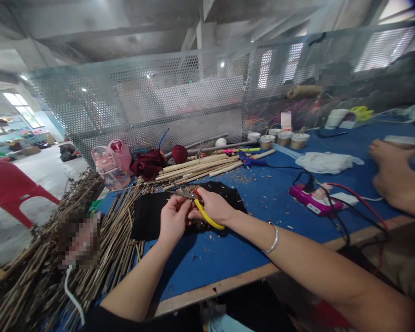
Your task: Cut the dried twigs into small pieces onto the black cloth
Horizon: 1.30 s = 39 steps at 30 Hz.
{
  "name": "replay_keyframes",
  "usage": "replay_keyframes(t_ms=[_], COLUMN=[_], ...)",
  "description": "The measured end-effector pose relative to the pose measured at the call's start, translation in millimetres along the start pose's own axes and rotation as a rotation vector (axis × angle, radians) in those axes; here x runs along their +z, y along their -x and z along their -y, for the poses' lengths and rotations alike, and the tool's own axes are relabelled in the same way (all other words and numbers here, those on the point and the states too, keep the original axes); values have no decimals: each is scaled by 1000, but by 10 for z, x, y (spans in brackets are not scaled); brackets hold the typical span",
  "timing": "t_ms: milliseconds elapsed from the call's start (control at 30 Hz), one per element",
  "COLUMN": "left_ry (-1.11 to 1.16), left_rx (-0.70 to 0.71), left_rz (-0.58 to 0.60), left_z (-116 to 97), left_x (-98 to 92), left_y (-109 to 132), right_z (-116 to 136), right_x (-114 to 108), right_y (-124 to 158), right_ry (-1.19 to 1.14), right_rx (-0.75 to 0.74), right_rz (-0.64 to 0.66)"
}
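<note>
Yellow-handled scissors [209,217] are in my right hand [212,206], whose fingers are wrapped round the handles. The metal blades point left, over a black cloth [147,216] strewn with small dry plant bits. Close beside the blades, my left hand [174,219] has thumb and fingers pinched together; what they hold is too small to make out. Both hands nearly touch above the cloth, which lies on the blue table [190,269].
Dry stalks [107,249] cover the left side. Behind the cloth lie pale sticks [200,165] and a blue glue gun [251,160]. A purple power strip [314,200] with cables sits at right, near another person's hand [394,170]. Metal mesh [159,97] stands behind.
</note>
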<state>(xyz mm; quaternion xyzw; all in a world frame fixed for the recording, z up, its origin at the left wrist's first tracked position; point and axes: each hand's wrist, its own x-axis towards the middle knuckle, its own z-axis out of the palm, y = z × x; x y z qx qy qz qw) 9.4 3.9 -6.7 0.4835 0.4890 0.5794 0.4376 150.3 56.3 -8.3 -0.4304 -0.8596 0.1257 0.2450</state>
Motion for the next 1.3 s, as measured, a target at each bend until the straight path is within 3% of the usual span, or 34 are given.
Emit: replay_keyframes(t_ms=[200, 600, 767, 1067, 1300], left_ry=[-57, -45, 75, 50, -51], left_rx=[8, -34, -18, 19, 90], left_rz=[-37, -52, -52, -28, -36], left_z=[22, 67, 79, 105, 109], left_x=[-14, -31, -38, -40, -53], left_y=[-16, -55, -86, -91, -95], right_z=[-15, -74, -66, -65, -72], right_x=[-46, -1, 3, 4, 28], right_y=[-26, -47, -44, -13, -17], right_ry=[168, 145, 149, 101, 81], right_rx=[65, 76, 101, -54, -13], right_rz=[42, 64, 67, -1, 26])
